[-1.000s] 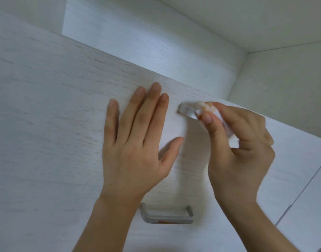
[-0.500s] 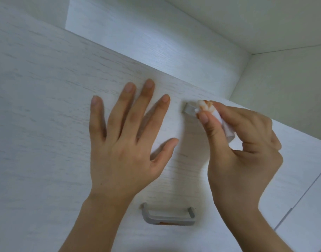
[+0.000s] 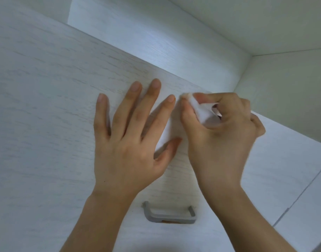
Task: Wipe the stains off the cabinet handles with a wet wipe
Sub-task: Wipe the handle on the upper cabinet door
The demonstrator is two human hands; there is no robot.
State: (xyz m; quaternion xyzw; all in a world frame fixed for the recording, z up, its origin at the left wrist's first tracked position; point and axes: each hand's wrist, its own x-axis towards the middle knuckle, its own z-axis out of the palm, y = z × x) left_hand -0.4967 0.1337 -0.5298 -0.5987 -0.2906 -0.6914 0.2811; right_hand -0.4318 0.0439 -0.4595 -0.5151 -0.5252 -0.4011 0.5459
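Note:
My right hand [image 3: 219, 139] pinches a folded white wet wipe [image 3: 201, 110] between thumb and fingers and presses it against the upper handle on the white cabinet door [image 3: 46, 106]. The wipe and fingers hide that handle. The wipe's tip shows a faint brownish smear. My left hand [image 3: 130, 142] lies flat on the door just left of the wipe, fingers spread. A second grey handle [image 3: 169, 214] sits lower on the door, below my wrists, with an orange-brown stain on its underside.
A recessed white panel [image 3: 156, 37] rises above the door, meeting a side wall [image 3: 292, 88] at the right. A vertical seam [image 3: 301, 193] at the lower right separates this door from its neighbour.
My right hand has slid the wipe leftward along the upper handle, which now is fully covered. My left hand stayed flat on the door with its fingers spread.

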